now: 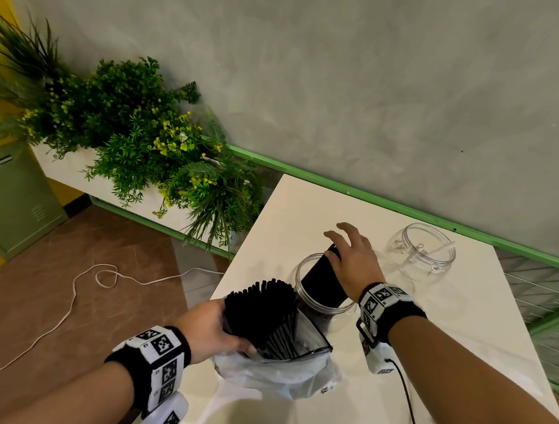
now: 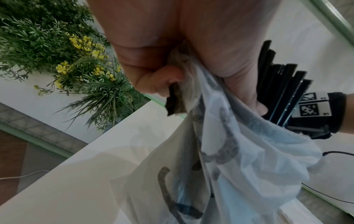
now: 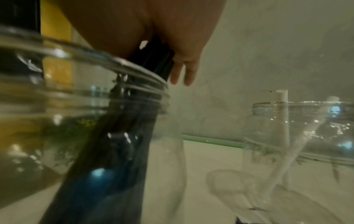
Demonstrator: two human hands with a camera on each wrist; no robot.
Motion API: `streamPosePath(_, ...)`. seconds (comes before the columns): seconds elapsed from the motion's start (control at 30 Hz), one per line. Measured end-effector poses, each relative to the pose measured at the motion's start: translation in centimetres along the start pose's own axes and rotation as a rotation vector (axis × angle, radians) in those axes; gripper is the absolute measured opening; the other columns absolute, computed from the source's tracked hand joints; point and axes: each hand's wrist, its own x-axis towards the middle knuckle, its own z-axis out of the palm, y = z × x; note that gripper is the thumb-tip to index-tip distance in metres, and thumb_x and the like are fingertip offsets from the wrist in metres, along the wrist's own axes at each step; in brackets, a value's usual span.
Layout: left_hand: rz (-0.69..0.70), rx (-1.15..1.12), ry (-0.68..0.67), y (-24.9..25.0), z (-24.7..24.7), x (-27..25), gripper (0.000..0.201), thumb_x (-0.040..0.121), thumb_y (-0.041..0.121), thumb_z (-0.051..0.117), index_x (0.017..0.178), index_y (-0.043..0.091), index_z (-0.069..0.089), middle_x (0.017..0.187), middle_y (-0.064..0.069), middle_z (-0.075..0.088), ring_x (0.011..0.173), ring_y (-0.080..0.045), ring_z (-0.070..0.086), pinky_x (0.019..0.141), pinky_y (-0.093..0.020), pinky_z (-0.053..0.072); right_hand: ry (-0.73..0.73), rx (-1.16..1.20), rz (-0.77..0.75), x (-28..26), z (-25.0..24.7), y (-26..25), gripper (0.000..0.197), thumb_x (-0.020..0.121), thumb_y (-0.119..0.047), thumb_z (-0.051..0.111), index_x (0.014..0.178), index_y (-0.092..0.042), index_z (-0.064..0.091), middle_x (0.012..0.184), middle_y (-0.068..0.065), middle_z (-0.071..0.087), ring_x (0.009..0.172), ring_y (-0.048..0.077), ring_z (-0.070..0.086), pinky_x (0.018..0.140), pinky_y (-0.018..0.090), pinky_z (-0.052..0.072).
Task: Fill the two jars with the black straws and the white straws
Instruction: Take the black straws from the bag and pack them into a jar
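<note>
Near the table's left edge, we see the near jar receiving a bundle of black straws, gripped at its top by the right hand. We judge that a careless release could tip this light jar. The left hand clutches the bag of remaining straws, which could spill. Toward the far edge, the second jar holds few white straws.

On the table, one jar stands near the left edge with straws in it. The bag lies before it; another jar sits behind, rightward.
</note>
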Motion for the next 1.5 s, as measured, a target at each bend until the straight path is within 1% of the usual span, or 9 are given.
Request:
streamPosePath(0.1,-0.001,0.004,0.007,-0.1,0.0,0.1,0.039,0.055,0.036,0.088,0.078,0.041,0.058,0.07,0.033,0.064,0.072,0.014,0.059,0.058,-0.007,0.039,0.095,0.022,0.018,-1.1,-1.0,-1.1,0.043,0.096,-0.043,0.047,0.136,-0.029,0.045,0.151,-0.001,0.03,0.142,0.033,0.017,0.114,0.053,0.021)
streamPosePath(0.2,-0.004,0.004,0.015,-0.1,0.1,0.3,0.038,0.057,0.033,0.087,0.078,0.039,0.057,0.07,0.022,0.066,0.074,0.009,0.06,0.058,-0.01,0.041,0.228,0.296,-0.044,-3.8,-3.0,-3.9,0.052,0.093,-0.052,0.041,0.133,-0.021,0.049,0.139,0.001,0.042,0.133,0.022,0.03,0.111,0.042,0.029)
streamPosePath(0.33,0.009,-0.007,0.019,-0.1,0.1,0.3,0.033,0.057,0.03,0.084,0.072,0.036,0.055,0.06,0.022,0.063,0.065,0.007,0.057,0.054,-0.01,0.038,0.05,0.705,-0.075,-9.4,-3.5,-7.9,0.078,0.078,-0.069,0.057,0.14,-0.025,0.036,0.135,-0.004,0.039,0.124,0.009,0.042,0.102,0.024,0.039)
streamPosePath(0.5,0.04,-0.042,0.007,0.1,0.2,0.3,0.033,0.064,0.02,0.083,0.077,0.033,0.056,0.065,0.025,0.065,0.067,0.014,0.059,0.057,-0.007,0.04,-0.15,0.585,-0.033,-12.5,0.6,-9.1,0.126,0.059,-0.067,0.075,0.149,-0.034,-0.007,0.153,-0.007,0.017,0.141,0.008,0.022,0.116,0.028,0.025)
streamPosePath(0.57,0.044,-0.045,-0.002,0.1,0.3,0.2,0.034,0.063,0.023,0.084,0.078,0.034,0.056,0.066,0.032,0.064,0.067,0.016,0.058,0.06,-0.01,0.041,-0.16,0.542,0.007,-12.4,1.6,-9.1,0.124,0.059,-0.065,0.072,0.149,-0.032,-0.006,0.153,-0.004,0.02,0.141,0.009,0.02,0.117,0.029,0.022)
streamPosePath(0.77,0.044,-0.174,-0.042,0.1,0.3,-0.2,0.063,0.039,0.062,0.083,0.093,0.038,0.059,0.088,0.029,0.068,0.086,0.009,0.062,0.074,-0.014,0.047,-0.107,0.466,0.026,-11.7,2.3,-9.3,0.088,0.066,-0.043,0.08,0.139,-0.014,0.041,0.128,-0.001,0.048,0.12,0.017,0.043,0.106,0.031,0.034)
streamPosePath(0.97,0.037,-0.199,0.067,-0.5,0.9,0.2,0.088,0.024,0.079,0.076,0.096,0.03,0.061,0.09,0.012,0.072,0.092,-0.005,0.066,0.084,-0.03,0.053,-0.082,0.437,-0.011,-10.7,2.0,-9.8,0.061,0.073,-0.032,0.078,0.125,-0.01,0.053,0.12,0.003,0.054,0.113,0.018,0.048,0.098,0.02,0.033)
streamPosePath(1.27,0.019,-0.219,0.02,-0.3,0.0,0.3,0.08,0.029,0.069,0.083,0.096,0.032,0.059,0.092,0.011,0.072,0.091,0.001,0.065,0.085,-0.027,0.051,-0.086,0.579,0.125,-10.2,2.4,-9.7,0.044,0.066,-0.036,0.083,0.097,-0.016,0.06,0.093,-0.003,0.061,0.091,0.013,0.054,0.079,0.022,0.041)
streamPosePath(1.5,0.017,-0.155,0.052,-0.5,-0.4,-0.1,0.05,0.055,0.044,0.087,0.09,0.037,0.052,0.089,0.018,0.066,0.089,0.003,0.06,0.07,-0.01,0.043,-0.154,0.744,0.19,-10.8,2.5,-9.2,0.041,0.077,-0.032,0.076,0.111,-0.021,0.057,0.104,-0.004,0.065,0.1,0.011,0.059,0.09,0.029,0.048)
